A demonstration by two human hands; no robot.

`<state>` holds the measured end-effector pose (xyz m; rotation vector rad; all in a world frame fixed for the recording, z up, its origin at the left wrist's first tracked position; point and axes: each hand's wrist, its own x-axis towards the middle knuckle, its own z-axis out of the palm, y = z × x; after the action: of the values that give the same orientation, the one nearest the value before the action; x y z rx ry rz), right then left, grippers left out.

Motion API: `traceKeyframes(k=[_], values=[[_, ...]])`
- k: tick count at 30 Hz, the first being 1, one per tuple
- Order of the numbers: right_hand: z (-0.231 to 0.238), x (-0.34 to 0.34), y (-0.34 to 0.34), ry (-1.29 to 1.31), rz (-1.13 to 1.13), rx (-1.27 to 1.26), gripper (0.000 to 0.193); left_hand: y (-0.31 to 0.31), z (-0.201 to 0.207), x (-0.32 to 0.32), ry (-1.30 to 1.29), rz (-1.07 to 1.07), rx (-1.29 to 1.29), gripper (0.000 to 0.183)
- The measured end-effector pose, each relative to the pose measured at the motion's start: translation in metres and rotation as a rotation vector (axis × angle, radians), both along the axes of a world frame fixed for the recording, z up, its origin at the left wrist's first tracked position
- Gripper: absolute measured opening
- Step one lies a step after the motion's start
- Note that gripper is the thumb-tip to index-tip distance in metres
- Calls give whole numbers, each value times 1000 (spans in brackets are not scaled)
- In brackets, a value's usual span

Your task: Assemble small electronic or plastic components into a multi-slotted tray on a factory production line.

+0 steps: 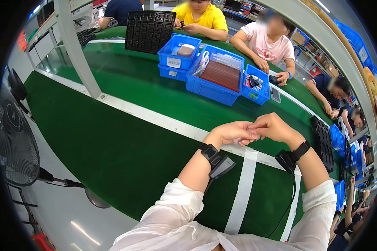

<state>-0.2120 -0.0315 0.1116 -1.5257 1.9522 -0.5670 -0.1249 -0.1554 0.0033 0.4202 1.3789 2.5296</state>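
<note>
My left hand and my right hand meet above the white rail that runs along the green work surface. Their fingertips are pressed together around something small and pale, mostly hidden by the fingers, so its kind cannot be made out. Both hands are closed. A black device on a strap sits on my left wrist, and another strapped black device is on my right. Beyond my hands stands a blue bin with dark red flat pieces in it.
Blue bins are stacked by a black patterned tray. A small bin of parts stands beside a grey flat device. Black trays lie right. Coworkers sit opposite. A metal post and fan stand left.
</note>
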Motion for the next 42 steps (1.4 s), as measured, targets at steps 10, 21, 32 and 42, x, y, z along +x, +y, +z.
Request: traceKeyframes(k=[10, 21, 32, 42], values=[[-19, -18, 16, -152, -168, 29, 12, 4, -9, -4, -74, 22, -77, 15], [-42, -32, 29, -263, -333, -67, 12, 4, -14, -9, -153, 128, -225, 13], [-69, -33, 25, -360, -402, -203, 28, 0, -10, -11, -135, 261, -496, 13], [-59, -38, 17, -465, -424, -104, 25, 0, -15, -12, -156, 390, -466, 13]])
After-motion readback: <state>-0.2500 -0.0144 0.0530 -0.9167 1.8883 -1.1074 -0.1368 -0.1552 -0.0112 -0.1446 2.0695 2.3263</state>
